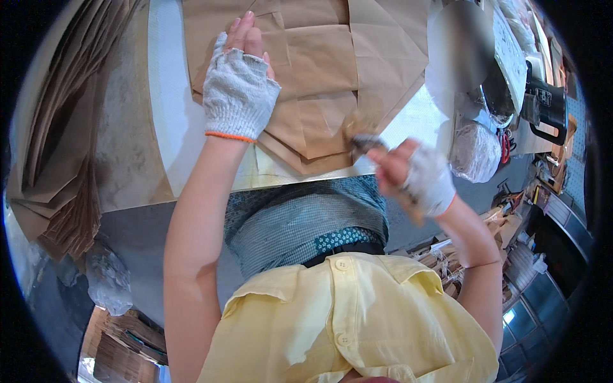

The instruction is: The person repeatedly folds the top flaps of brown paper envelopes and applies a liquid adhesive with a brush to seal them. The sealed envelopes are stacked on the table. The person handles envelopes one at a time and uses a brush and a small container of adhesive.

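Observation:
Brown folded paper sheets [322,60] lie layered on a white board on the table in front of me, with the lower corner pointing toward me. My left hand [240,86], in a white fingerless knit glove with an orange cuff, rests flat on the paper's left side, fingers stretched away from me. At the lower right of the paper, my right hand [412,175], gloved alike, is closed around a brush [367,142] with a wooden handle. The brush's bristle end is smeared by motion and lies over the paper's lower right edge; whether it touches cannot be made out.
A thick stack of brown paper [60,127] hangs over the table's left side. To the right stand a plastic-wrapped bundle [476,151], red-handled scissors [506,145] and a black mug-like container [548,110]. A clear plastic bag [108,277] hangs below the left edge.

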Action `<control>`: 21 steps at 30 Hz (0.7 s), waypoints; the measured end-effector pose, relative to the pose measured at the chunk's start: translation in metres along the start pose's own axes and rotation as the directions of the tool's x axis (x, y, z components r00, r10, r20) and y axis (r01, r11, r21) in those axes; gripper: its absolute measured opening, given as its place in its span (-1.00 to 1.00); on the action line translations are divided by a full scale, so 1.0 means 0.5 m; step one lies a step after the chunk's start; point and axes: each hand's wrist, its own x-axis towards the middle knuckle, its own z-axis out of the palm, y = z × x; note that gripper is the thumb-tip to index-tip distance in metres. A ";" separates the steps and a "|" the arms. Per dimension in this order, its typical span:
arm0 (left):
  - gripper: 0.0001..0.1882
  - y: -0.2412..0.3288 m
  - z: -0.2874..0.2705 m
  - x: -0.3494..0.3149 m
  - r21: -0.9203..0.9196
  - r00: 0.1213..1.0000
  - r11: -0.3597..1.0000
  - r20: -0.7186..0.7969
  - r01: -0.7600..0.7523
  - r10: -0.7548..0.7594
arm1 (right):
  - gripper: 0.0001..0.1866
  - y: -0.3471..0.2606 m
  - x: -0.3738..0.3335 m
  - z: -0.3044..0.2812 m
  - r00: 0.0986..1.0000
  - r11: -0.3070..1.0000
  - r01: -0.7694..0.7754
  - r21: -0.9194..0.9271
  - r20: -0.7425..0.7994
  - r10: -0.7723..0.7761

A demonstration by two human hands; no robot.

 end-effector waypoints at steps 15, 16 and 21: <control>-0.40 -0.010 -0.015 0.003 0.120 0.999 0.992 0.040 -0.032 0.028 | -0.60 -0.019 0.077 -0.040 0.995 0.925 0.039 0.379 0.068 -0.069; -0.41 -0.006 -0.017 0.007 0.111 0.999 0.994 0.051 -0.020 0.014 | -0.65 -0.029 0.100 -0.034 0.996 0.937 0.091 0.337 -0.015 -0.092; -0.41 -0.011 -0.010 -0.011 0.146 0.995 0.985 0.053 -0.087 0.080 | -0.88 -0.085 0.109 -0.005 0.965 0.930 0.142 0.339 0.161 -0.206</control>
